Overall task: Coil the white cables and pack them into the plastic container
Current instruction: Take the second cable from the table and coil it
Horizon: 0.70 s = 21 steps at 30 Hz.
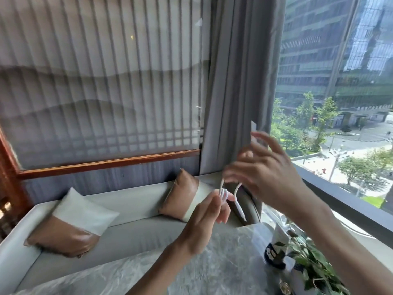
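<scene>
Left hand (204,218) pinches small looped bundle of thin white cable (223,194) in mid-air above grey marble-patterned tabletop (212,262), right hand (268,171) blurred, fingers spread, grip indeterminate; loose plug end dangling may spring the coil undone; plastic container unseen.

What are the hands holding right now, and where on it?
The left hand pinches the white cable at its bunched loops. The right hand grips the strand rising from that bunch; the plug end dangles free.
</scene>
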Tool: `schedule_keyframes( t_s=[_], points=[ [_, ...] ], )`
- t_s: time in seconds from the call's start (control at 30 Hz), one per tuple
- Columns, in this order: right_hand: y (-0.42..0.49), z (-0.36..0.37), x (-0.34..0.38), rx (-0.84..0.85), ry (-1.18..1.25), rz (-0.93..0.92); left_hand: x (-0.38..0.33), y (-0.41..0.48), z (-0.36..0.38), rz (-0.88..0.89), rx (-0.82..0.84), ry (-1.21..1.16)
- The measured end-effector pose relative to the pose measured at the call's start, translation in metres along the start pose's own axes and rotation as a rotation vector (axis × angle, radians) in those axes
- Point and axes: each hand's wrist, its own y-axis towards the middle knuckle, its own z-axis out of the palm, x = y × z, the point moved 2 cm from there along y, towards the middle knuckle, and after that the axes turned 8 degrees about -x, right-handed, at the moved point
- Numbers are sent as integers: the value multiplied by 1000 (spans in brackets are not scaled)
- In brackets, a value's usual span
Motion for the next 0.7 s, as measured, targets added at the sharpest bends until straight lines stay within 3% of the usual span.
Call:
schedule_keyframes(
  t_s=[0.13,0.37,0.47,0.6,0.63,0.7],
  points=[
    [1,47,-34,103,209,63,-21,-5,2,119,-16,-36],
    [-77,157,4,360,613,336,-35,5,-25,77,60,-209],
    [-99,181,25,355,1063,626,-32,17,-31,24,5,-364],
    [-130,197,22,403,1711,1180,-30,31,-45,-12,-100,-747],
    [-140,200,16,357,1768,1301,-31,35,-52,-4,-122,-820],
    [-165,208,6,322,1657,1508,-32,41,-62,22,-123,-831]
  ],
)
